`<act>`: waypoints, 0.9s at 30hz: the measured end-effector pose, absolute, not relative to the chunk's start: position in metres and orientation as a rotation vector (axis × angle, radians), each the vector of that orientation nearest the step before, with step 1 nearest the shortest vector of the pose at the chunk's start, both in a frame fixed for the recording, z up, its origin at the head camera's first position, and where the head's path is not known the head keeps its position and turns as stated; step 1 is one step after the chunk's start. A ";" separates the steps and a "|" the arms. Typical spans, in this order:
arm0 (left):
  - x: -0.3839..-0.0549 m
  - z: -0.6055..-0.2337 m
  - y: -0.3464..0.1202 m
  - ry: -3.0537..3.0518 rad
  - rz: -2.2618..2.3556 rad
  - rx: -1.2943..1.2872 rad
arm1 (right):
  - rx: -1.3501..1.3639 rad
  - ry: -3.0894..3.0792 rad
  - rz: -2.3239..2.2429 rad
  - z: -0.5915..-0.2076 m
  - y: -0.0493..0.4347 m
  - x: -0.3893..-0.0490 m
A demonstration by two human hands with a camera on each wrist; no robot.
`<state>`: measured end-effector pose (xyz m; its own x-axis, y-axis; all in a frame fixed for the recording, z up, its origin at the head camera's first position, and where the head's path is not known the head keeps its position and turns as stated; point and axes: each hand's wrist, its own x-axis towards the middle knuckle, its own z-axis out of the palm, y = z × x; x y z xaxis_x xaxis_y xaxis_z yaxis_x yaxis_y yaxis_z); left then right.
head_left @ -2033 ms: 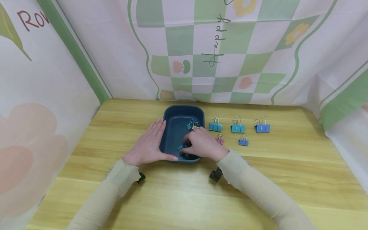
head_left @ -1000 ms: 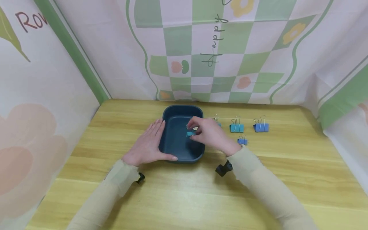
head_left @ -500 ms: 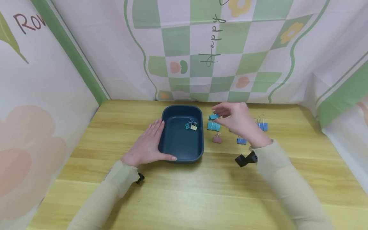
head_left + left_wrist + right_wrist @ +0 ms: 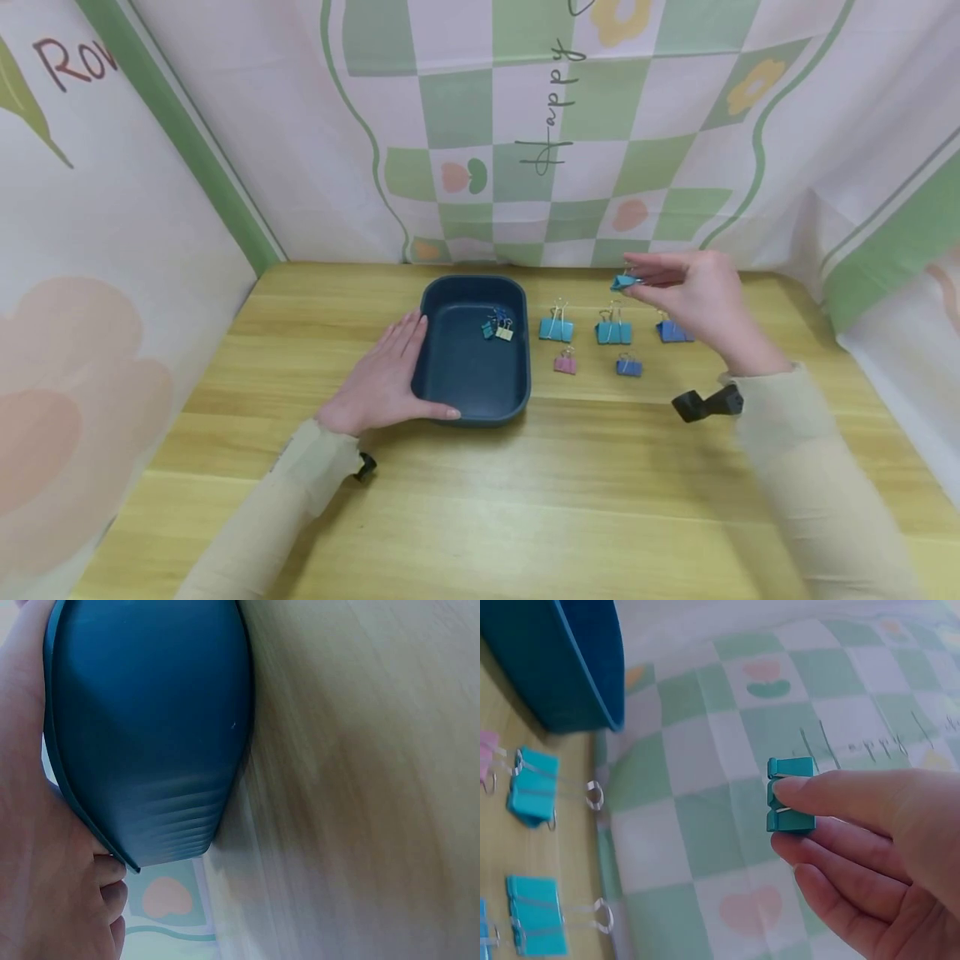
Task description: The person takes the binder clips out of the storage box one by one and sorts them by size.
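Note:
My right hand (image 4: 697, 304) pinches a teal binder clip (image 4: 791, 793) between thumb and fingers, in the air above the back right of the table. My left hand (image 4: 378, 375) lies against the left side of a dark blue tray (image 4: 480, 396), fingers straight along the rim and thumb at its front edge. Inside the tray sit a small cream binder clip (image 4: 505, 332), a small teal binder clip (image 4: 487, 330) and a dark blue one (image 4: 500, 314). Below the raised hand stands a blue binder clip (image 4: 672, 332), partly hidden by it.
Right of the tray stand two teal binder clips, one nearer the tray (image 4: 556, 330) and another teal clip (image 4: 614, 333) beside it. In front of them are a small pink binder clip (image 4: 565, 365) and a small blue clip (image 4: 628, 367). A patterned curtain (image 4: 540, 167) hangs behind the table (image 4: 480, 508).
My right hand has taken the teal binder clip from the tray, lifted it and carried it right, past the clips on the table. The left hand stays at the tray.

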<state>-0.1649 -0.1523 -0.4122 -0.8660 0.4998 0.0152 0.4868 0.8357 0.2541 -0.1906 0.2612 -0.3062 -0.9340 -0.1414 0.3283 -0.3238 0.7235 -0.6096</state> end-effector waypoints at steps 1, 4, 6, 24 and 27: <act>-0.165 -0.412 -0.152 2.960 0.389 0.797 | 0.359 -2.666 1.020 -0.306 0.265 -0.191; -0.165 -0.413 -0.153 2.961 0.388 0.799 | 0.336 -2.651 1.050 -0.307 0.277 -0.191; -0.165 -0.414 -0.153 2.962 0.386 0.801 | 0.316 -2.645 1.070 -0.308 0.285 -0.191; -0.167 -0.416 -0.153 2.966 0.369 0.803 | 0.170 -2.828 1.005 -0.344 0.351 -0.183; -0.167 -0.416 -0.153 2.969 0.373 0.805 | 0.207 -2.883 0.996 -0.355 0.362 -0.185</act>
<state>-0.1670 -0.1527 -0.4156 -0.8642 0.5026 0.0211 0.4922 0.8362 0.2418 -0.1849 0.3624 -0.3550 -0.9873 -0.0997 0.1237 -0.1548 0.7789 -0.6077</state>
